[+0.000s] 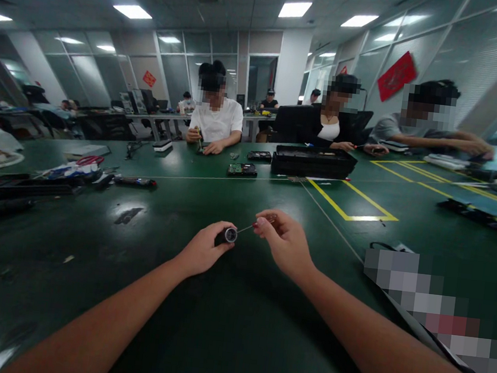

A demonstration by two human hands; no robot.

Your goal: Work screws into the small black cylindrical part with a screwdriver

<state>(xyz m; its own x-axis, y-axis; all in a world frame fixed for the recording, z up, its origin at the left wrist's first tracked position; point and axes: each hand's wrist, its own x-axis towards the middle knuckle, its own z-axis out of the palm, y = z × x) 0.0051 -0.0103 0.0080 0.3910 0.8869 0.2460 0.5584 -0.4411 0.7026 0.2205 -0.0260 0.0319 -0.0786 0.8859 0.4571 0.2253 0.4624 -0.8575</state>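
Forearms (pixel 112 315) nearest; black cylinder (pixel 228 236) within left hand (pixel 202 249).

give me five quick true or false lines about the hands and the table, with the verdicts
1. The left hand holds a dark cylinder. True.
2. The right hand is flat on the tabletop. False: its fingers pinch a thin-shafted tool.
3. The tabletop is white. False: it is dark green.
4. Yellow lines mark part of the tabletop. True.
5. The green circuit board lies between the two hands. False: it lies beyond them, near the long black unit.
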